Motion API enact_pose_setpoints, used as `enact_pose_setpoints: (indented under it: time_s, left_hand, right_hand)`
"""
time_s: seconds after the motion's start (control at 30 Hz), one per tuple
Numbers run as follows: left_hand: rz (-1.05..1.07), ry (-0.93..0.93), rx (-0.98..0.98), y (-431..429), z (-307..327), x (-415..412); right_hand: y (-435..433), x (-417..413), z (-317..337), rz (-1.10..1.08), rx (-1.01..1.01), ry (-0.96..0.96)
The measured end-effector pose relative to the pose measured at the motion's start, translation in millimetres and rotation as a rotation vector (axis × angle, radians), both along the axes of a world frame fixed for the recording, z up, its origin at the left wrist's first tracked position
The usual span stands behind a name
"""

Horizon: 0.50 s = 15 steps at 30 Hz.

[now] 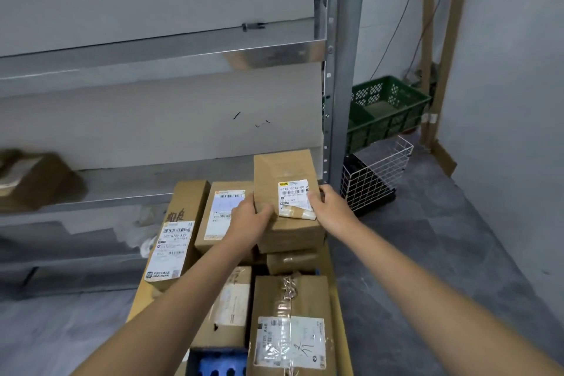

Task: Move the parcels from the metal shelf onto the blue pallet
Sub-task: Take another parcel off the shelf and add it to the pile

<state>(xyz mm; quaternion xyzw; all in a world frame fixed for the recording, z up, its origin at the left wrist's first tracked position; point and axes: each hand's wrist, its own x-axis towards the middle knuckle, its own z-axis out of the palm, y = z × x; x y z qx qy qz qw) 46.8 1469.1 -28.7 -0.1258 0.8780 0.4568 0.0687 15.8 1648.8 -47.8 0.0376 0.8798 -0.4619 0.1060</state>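
While a bit of the blue pallet (pixel 218 365) peeks out at the bottom, brown parcels (pixel 290 327) are piled on top of it. Further up, the left hand (pixel 248 217) and right hand (pixel 331 207) each have a closed grip on a side of one box (pixel 285 192), which sits on top of the pile. Behind, the metal shelf (pixel 152 58) has one blurry parcel (pixel 33 180) on its left side. A green crate (pixel 387 110) stands far right.

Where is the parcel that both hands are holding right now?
In the head view, the held parcel sits centre-right atop the stacked parcels, gripped by the left hand and right hand, just left of the shelf upright.
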Motion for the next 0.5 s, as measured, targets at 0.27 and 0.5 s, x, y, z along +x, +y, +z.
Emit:
enact_pose_setpoints:
  time_s: [0.27,0.5]
  left_hand:
    - [0.016,0.036,-0.073,-6,4,3]
    - [-0.052,0.206,-0.387,-81,34,28]
  right_hand:
    - [-5,4,21,-0.13,0.154,0.28]
    - [-85,17,71,0.279,0.332,0.436]
